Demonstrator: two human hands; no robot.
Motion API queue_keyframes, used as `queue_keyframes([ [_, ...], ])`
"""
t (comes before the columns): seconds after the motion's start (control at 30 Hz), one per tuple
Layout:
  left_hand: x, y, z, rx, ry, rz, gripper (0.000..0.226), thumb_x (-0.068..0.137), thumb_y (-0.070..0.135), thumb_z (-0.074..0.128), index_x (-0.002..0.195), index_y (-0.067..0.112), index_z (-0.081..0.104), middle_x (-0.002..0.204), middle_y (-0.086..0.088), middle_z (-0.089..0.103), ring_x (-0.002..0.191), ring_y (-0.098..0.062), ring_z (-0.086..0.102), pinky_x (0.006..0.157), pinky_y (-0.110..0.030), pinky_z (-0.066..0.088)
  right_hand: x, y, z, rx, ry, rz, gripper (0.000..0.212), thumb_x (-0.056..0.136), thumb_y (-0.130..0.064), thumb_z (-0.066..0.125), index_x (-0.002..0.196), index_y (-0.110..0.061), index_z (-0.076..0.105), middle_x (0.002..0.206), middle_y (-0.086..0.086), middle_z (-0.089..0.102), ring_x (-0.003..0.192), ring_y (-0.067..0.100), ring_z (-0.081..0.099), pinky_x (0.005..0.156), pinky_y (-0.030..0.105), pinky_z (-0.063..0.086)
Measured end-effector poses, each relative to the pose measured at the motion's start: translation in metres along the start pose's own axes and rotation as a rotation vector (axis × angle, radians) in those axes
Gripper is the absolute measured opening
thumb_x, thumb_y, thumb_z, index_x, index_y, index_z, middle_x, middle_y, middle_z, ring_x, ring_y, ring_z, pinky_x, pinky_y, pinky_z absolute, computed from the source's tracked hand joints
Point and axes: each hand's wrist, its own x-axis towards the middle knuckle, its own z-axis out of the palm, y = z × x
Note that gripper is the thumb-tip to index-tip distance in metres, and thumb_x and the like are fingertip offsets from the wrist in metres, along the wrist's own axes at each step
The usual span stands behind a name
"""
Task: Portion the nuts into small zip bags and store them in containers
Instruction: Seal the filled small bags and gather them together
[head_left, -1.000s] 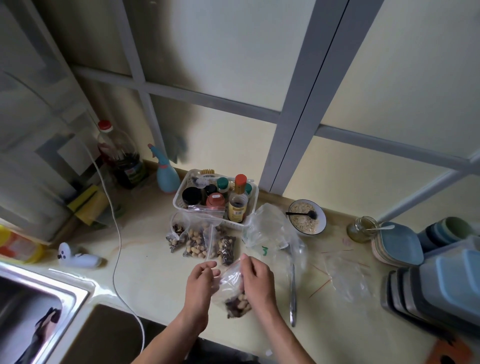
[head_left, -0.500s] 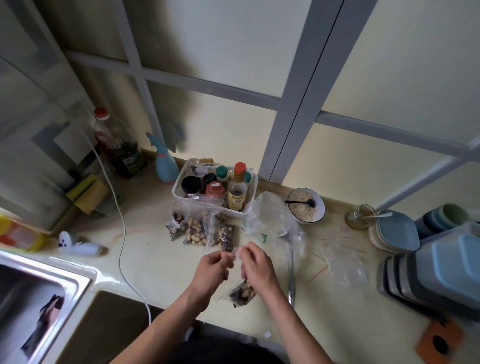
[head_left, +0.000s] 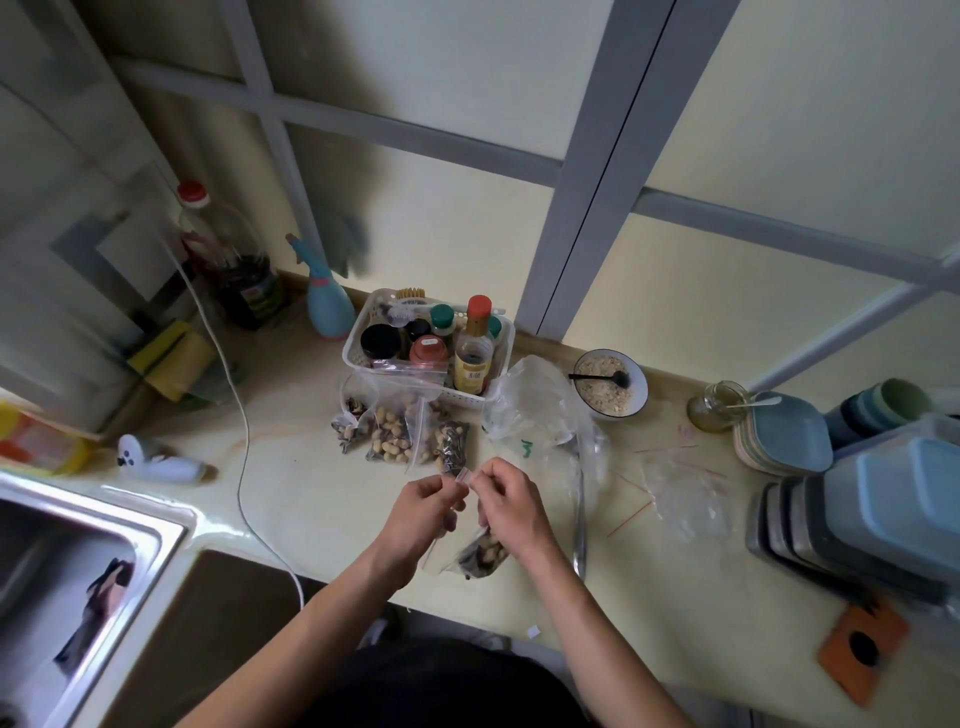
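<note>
A small zip bag of mixed nuts (head_left: 480, 553) hangs over the counter between my hands. My left hand (head_left: 423, 512) and my right hand (head_left: 506, 506) both pinch its top strip, fingertips close together. Three filled small bags (head_left: 402, 439) lie in a row in front of the white basket. A large clear bag (head_left: 540, 410) lies crumpled to the right of them. A pile of empty small zip bags (head_left: 685, 493) lies further right. Stacked blue-lidded containers (head_left: 883, 514) stand at the right edge.
A white basket (head_left: 358, 358) of condiment bottles stands at the wall. A bowl of oats (head_left: 613, 384) with a spoon, a glass jar (head_left: 719, 408) and stacked plates (head_left: 784, 434) are at the right. A metal utensil (head_left: 579, 514) lies beside my right hand. The sink (head_left: 78, 561) and a white cable (head_left: 244, 441) are left.
My hands have slid up from the bag's body to its top strip and pinch it there, so the nuts now hang lower. The camera has shifted slightly.
</note>
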Motion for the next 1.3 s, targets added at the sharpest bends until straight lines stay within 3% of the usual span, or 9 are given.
queue_keyframes([
  [0.17,-0.003,0.000,0.002,0.015,0.002,0.023,0.030,0.094,0.011,0.057,0.065,0.013,0.054,0.061,0.001,0.050,0.055,-0.012,0.042,0.052,-0.022,0.033,0.000,0.002,0.003,0.032,-0.022,-0.002,0.020,0.092,-0.026,0.059,0.073,-0.021,0.061,0.051,-0.001,0.058,0.048,0.010,0.054,0.056,0.028,0.045],
  [0.3,-0.007,-0.002,0.004,0.037,-0.012,0.032,0.024,0.093,0.009,0.053,0.069,0.011,0.051,0.060,0.002,0.047,0.056,-0.012,0.040,0.053,-0.023,0.032,-0.003,0.002,0.004,0.025,-0.046,-0.011,0.020,0.094,-0.026,0.057,0.079,-0.013,0.061,0.052,-0.001,0.058,0.048,0.010,0.053,0.054,0.029,0.045],
  [0.6,-0.016,-0.007,0.004,0.074,-0.038,0.026,0.026,0.098,0.021,0.054,0.074,0.011,0.053,0.062,0.002,0.054,0.060,-0.012,0.049,0.057,-0.024,0.036,-0.012,0.003,0.000,-0.023,-0.099,-0.096,0.019,0.095,-0.027,0.054,0.078,-0.019,0.055,0.058,0.000,0.061,0.052,0.011,0.054,0.054,0.029,0.044],
  [0.73,-0.016,-0.009,0.008,0.148,-0.027,0.033,0.021,0.096,0.015,0.054,0.075,0.012,0.056,0.065,0.002,0.054,0.060,-0.012,0.050,0.057,-0.023,0.037,-0.015,0.013,0.000,-0.043,0.004,-0.081,0.019,0.095,-0.027,0.054,0.078,-0.020,0.054,0.062,0.005,0.063,0.054,0.016,0.055,0.057,0.038,0.048],
  [0.93,-0.017,-0.014,0.016,0.201,-0.046,0.019,0.019,0.095,0.015,0.057,0.077,0.013,0.061,0.068,0.002,0.058,0.059,-0.011,0.054,0.055,-0.022,0.038,-0.012,0.024,-0.014,-0.004,0.203,0.005,0.018,0.094,-0.018,0.055,0.076,-0.018,0.053,0.063,0.004,0.059,0.056,0.016,0.056,0.054,0.033,0.044],
  [1.3,-0.021,-0.014,0.017,0.172,-0.058,-0.023,0.018,0.079,0.033,0.058,0.075,0.015,0.060,0.070,0.003,0.060,0.061,-0.011,0.055,0.058,-0.023,0.037,-0.004,0.034,-0.026,0.000,0.298,0.080,0.018,0.093,-0.026,0.050,0.075,-0.021,0.054,0.061,0.004,0.063,0.054,0.017,0.055,0.056,0.042,0.049],
])
